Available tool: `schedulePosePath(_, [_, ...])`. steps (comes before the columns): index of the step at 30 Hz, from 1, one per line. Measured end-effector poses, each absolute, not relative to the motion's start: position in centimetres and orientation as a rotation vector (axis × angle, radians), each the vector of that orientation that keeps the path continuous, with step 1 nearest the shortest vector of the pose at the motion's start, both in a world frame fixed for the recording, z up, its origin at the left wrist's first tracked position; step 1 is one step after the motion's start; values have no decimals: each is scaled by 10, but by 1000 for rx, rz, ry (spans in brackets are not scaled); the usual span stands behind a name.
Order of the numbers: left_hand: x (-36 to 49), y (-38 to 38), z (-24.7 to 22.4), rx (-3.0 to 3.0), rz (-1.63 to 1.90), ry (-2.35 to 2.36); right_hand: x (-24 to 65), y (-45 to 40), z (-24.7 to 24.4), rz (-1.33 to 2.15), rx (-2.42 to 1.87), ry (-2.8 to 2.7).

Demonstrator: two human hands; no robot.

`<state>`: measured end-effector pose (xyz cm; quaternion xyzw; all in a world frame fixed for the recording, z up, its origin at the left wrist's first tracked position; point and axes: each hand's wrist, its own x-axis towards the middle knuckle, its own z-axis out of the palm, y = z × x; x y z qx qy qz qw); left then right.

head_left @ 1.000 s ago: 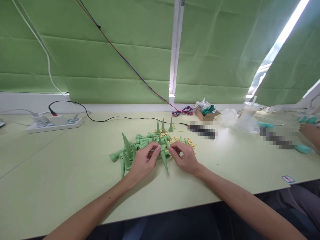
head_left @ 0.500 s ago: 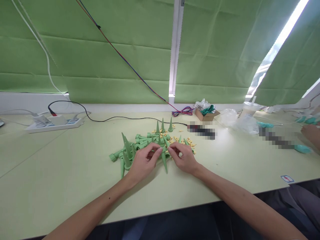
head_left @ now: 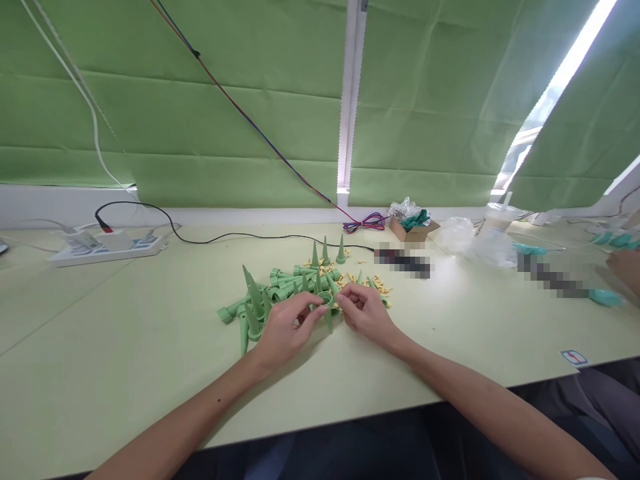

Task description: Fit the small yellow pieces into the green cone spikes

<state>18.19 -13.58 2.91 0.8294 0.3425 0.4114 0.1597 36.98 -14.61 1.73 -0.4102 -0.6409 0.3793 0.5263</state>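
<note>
My left hand (head_left: 287, 325) pinches a green hollow plastic spike (head_left: 329, 320) between thumb and fingers. Its round open end faces up toward me and the tapered tip points down. Close by on the right, my right hand (head_left: 369, 313) has thumb and forefinger pressed together beside the spike's rim; whatever sits between those fingertips is too small to make out. Behind and left of my hands lies a heap of similar green spikes (head_left: 255, 300), some upright, some on their sides. Small yellow plastic pieces (head_left: 383, 288) are scattered behind my right hand.
Three spikes (head_left: 341, 250) stand at the back of the heap. A white power strip (head_left: 110, 247) lies at the left. Toward the back right are a small cardboard box (head_left: 414, 231), clear plastic bags (head_left: 493, 248) and a lidded cup (head_left: 500, 217). Another person's hand (head_left: 625, 267) shows at the right edge.
The spike in my left hand has tilted, so its open ring end now shows and its tip looks shorter. My right fingertips have curled slightly; both hands stay in nearly the same place.
</note>
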Motion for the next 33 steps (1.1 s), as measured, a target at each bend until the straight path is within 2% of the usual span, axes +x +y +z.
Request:
schedulePosePath(4, [182,-135,29,2390,1176,969,369,-146,21,1149,-916,-1416])
schedulePosePath(12, [182,-133,24,2405,1285,980,369,-143,19,1199,-869,-1464])
schedulePosePath(21, [182,-135,27,2487,1208,899,370,-143,19,1372,-896,-1403])
schedulePosePath(27, [182,-134,25,2532,1206,858,370,-144,19,1391,-889,-1361])
schedulePosePath(33, [185,-138,28,2228,1148,1004,369,-144,20,1315,-840,-1317])
